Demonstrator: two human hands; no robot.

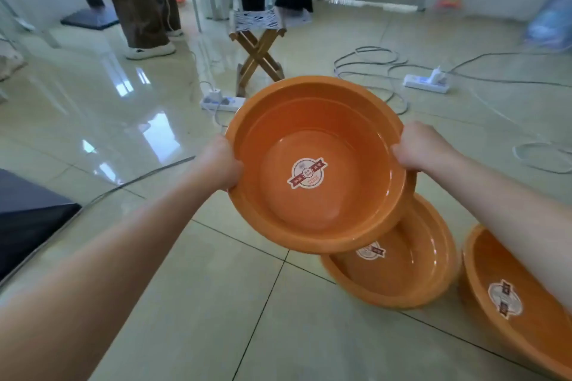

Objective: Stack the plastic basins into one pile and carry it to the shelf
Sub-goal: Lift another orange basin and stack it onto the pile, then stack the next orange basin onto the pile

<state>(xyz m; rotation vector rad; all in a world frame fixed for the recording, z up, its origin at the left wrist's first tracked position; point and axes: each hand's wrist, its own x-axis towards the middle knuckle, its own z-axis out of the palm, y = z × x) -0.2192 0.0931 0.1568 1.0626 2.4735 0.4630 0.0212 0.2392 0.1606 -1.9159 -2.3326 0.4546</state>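
Note:
I hold an orange plastic basin (334, 120) in the air, a round sticker on its bottom. My left hand (221, 162) grips its left rim and my right hand (419, 145) grips its right rim. Below and to the right, a second orange basin (411, 272) rests on the tiled floor, partly covered by the held one. A third orange basin (495, 318) sits at the lower right edge, partly hidden behind my right forearm. No shelf is visible.
A folding wooden stool (258, 46) stands just beyond the held basin. Two power strips (221, 102) (427, 82) and loose cables (365, 65) lie on the floor. A person's legs (142, 9) stand at the upper left. A dark object (24, 210) is at the left edge.

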